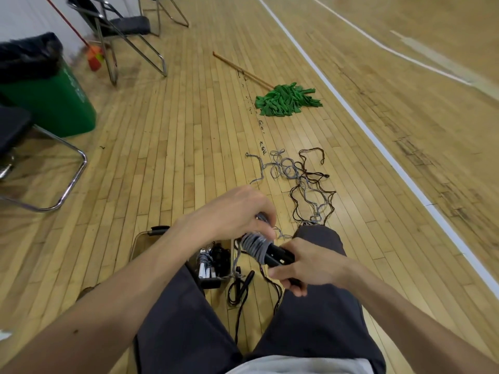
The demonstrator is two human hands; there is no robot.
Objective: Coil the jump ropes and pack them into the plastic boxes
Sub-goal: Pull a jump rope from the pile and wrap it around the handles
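My right hand grips the black handles of a jump rope, which point up and to the left. Grey rope is wound in several turns round those handles. My left hand pinches the grey rope just above the coil. A loose tangle of grey and dark brown rope lies on the wooden floor ahead. Below my left forearm stands a clear plastic box holding a coiled rope with white handles and a black bundle. Another black handle with dark rope lies on the floor between my legs.
A green mop with a wooden stick lies further ahead. A green bin with a black bag stands at the left, beside metal folding chairs. A chair frame is close on my left. White court lines cross the floor on the right.
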